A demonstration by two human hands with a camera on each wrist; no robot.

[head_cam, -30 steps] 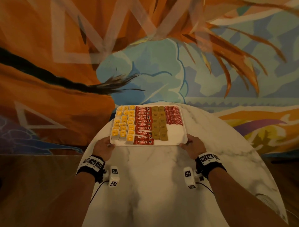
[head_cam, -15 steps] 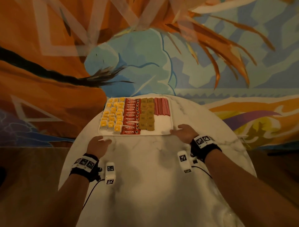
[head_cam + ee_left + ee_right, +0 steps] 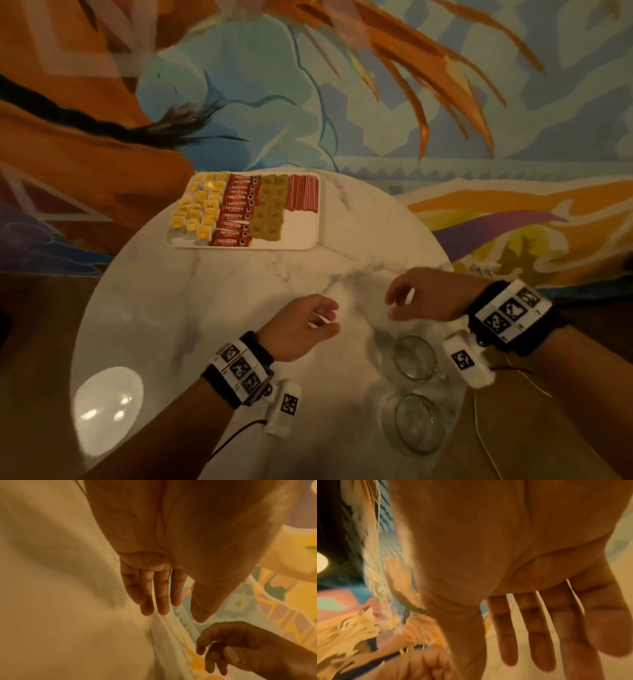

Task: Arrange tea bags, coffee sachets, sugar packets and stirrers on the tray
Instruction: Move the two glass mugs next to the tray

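Note:
A white tray [image 3: 301,233] sits at the far side of the round marble table [image 3: 191,308]. On it lie yellow tea bags [image 3: 200,210], red Nescafe coffee sachets [image 3: 236,209], brown sugar packets [image 3: 270,209] and red stirrers [image 3: 303,193], each in its own column. My left hand [image 3: 301,330] and right hand [image 3: 424,298] hover over the near middle of the table, well short of the tray, fingers relaxed and holding nothing. In the left wrist view the left hand's fingers [image 3: 154,592] hang straight; in the right wrist view the right hand's fingers [image 3: 539,628] are spread.
Two clear glasses [image 3: 414,358] [image 3: 416,423] stand on the table near my right wrist. A bright light reflection [image 3: 108,407] lies on the table's near left. A painted mural wall [image 3: 308,85] rises just behind the table.
Both hands have let go of the tray's near edge and drawn back toward me. The tray stays at the far side; the view has tilted down, revealing the glasses.

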